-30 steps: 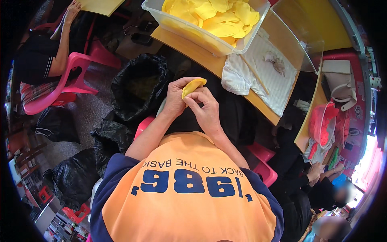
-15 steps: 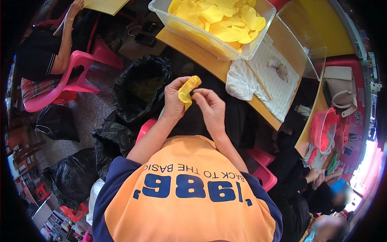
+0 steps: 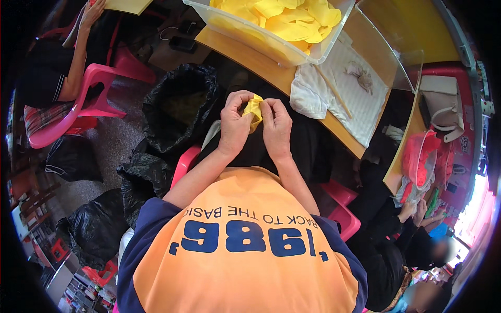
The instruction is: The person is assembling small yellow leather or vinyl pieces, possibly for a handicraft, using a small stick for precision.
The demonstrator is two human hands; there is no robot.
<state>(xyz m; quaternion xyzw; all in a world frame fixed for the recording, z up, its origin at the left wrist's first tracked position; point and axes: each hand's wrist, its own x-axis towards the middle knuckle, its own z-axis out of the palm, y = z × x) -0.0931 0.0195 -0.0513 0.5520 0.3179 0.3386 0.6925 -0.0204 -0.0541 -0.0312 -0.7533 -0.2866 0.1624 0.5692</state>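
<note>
A small yellow fabric piece [image 3: 253, 110] is pinched between my two hands, above my lap. My left hand [image 3: 236, 119] grips its left side with curled fingers. On the other side, my right hand [image 3: 276, 124] closes thumb and fingertips on the piece's right edge. The cloth looks bunched and folded, and part of it is hidden behind my fingers. Beyond my hands stands a clear plastic bin [image 3: 245, 32] heaped with yellow fabric pieces [image 3: 295, 21] of the same colour.
The bin rests on a wooden table [image 3: 250, 57] beside a white cloth [image 3: 344, 99] with a thin stick [image 3: 334, 91] on it. An open black bag [image 3: 180, 112] stands to my left. A pink chair [image 3: 99, 94] with a seated person is farther left; other people sit at lower right.
My right hand has come up against the yellow fabric piece and now grips its edge. My left hand has turned inward, and the piece has gone from extended to bunched.
</note>
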